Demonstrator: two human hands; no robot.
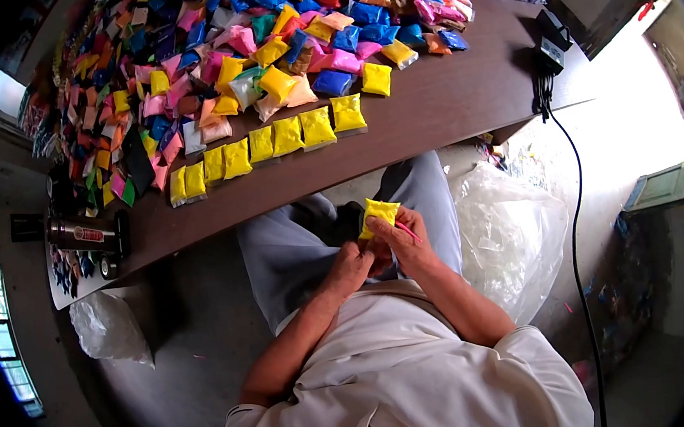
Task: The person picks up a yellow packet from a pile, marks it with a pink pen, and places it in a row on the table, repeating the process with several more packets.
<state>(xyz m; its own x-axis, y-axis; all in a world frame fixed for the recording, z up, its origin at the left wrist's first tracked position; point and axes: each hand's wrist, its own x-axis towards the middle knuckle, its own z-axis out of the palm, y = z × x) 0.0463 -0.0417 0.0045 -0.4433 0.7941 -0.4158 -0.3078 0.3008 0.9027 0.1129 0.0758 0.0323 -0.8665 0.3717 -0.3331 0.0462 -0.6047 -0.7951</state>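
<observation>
A small yellow packet [380,209] is held up over my lap, below the table's front edge. My right hand [405,243] is closed around it, thumb pressed on its face, and a thin pink stick [407,232] juts out between the fingers. At the packet's lower end, my left hand [350,265] is closed with its fingertips pinching the edge, partly hidden by the right hand. Several like yellow packets [287,136] lie in a slanting row along the brown table [447,104] in front of me.
Behind the row spreads a large heap of multicoloured packets [261,52]. A dark thermos [85,234] lies at the table's left end. A black adapter [551,53] trails a cable [574,191] off the right side. Clear plastic bags [509,238] sit on the floor.
</observation>
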